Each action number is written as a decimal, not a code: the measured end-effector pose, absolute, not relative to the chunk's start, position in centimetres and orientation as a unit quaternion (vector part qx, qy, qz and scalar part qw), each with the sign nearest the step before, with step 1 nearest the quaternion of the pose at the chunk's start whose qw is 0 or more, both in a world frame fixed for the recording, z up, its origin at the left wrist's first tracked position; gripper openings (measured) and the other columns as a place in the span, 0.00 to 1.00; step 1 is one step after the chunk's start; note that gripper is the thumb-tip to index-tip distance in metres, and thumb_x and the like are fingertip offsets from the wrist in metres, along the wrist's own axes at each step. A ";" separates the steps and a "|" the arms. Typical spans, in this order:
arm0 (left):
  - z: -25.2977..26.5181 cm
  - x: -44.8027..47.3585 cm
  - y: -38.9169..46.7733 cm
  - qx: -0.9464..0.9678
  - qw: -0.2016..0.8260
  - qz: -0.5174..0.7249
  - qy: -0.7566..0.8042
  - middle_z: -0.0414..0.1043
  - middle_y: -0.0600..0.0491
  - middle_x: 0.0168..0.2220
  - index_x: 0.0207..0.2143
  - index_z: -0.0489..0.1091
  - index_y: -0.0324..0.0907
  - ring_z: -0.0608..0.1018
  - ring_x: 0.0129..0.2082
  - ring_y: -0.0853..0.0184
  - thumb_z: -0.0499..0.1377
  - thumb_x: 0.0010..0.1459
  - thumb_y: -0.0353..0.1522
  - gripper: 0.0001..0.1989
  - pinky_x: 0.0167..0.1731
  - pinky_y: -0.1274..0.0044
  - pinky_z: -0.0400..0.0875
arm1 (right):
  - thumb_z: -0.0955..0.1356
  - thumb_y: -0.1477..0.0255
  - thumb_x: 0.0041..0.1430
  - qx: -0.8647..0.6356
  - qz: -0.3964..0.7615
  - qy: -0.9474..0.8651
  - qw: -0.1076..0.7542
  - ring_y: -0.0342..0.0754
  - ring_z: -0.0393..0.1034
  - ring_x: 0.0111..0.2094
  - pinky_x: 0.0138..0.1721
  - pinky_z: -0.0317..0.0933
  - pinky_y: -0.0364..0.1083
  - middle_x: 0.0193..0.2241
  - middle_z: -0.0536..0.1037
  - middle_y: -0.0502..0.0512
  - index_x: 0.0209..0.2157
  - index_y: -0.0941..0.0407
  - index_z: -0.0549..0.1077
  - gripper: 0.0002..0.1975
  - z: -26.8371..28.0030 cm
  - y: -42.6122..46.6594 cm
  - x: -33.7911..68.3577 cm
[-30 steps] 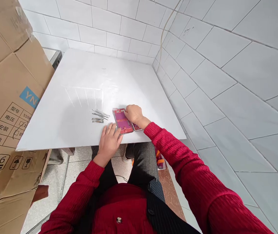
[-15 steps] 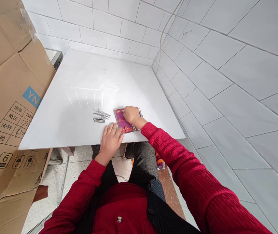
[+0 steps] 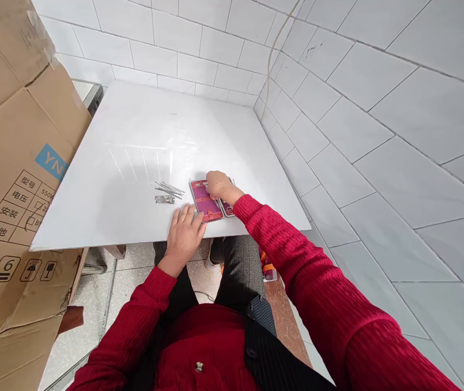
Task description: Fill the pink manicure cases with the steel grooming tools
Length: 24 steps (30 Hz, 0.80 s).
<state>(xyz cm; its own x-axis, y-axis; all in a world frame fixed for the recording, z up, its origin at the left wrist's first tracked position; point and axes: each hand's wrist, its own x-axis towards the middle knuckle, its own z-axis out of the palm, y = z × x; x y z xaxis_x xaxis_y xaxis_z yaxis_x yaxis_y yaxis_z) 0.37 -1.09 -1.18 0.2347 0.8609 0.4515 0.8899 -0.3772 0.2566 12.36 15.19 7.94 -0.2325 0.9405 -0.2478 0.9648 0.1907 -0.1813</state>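
Observation:
A manicure case (image 3: 208, 209) lies opened flat near the table's front edge, its lining purple and red. My right hand (image 3: 218, 185) is over the upper middle of the case with its fingers closed; they hide whatever they hold. The back of that hand covers part of the right half. My left hand (image 3: 185, 233) rests palm down with fingers spread, its fingertips by the case's lower left corner. To the left of the case sit nail clippers (image 3: 164, 200), side by side. Several slim metal tools (image 3: 170, 189) lie in a loose pile just behind them.
The white table (image 3: 134, 117) meets tiled walls at the back and right. A large cardboard box (image 3: 16, 141) stands along its left side. A cable (image 3: 271, 51) hangs in the corner. My legs are under the front edge, near a reddish bench (image 3: 283, 309).
My right hand has shifted slightly up and back over the case, baring more of its lower right half. My left hand stays in place.

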 end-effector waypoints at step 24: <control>-0.7 0.4 -1.4 -0.785 0.029 -0.260 -0.561 0.71 0.37 0.61 0.54 0.74 0.38 0.70 0.65 0.49 0.53 0.70 0.35 0.17 0.65 0.55 0.60 | 0.70 0.73 0.60 0.549 -0.090 0.831 -0.002 0.58 0.78 0.44 0.45 0.68 0.48 0.40 0.83 0.67 0.44 0.63 0.81 0.12 7.9 18.2 7.7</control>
